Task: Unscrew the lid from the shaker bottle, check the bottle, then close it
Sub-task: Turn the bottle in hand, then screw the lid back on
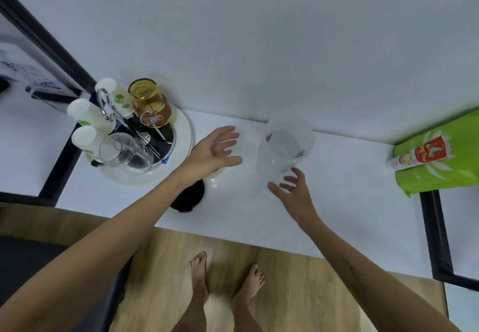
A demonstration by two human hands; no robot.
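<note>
We found the shaker bottle point(283, 147) standing upright on the white counter point(350, 202), close to the back wall and open at the top, so the unscrewing looked done. A dark round lid point(188, 196) lay flat on the counter at about eight o'clock from the bottle, partly hidden under our left forearm; we took it for the bottle's lid, set aside where it could be reached again. Our left hand point(220, 147) hovered just beside the bottle at its nine o'clock, fingers point(229, 134) spread wide and holding nothing. Our right hand point(293, 189) sat at the bottle's six o'clock, fingers likewise loose and open, their tips at or nearly at the base of the clear wall; whether they touched it we could not tell. With both palms turned toward the bottle, we judged them placed to steady or lift it for checking. A round tray point(181, 155) of glasses stood well to nine o'clock.
</note>
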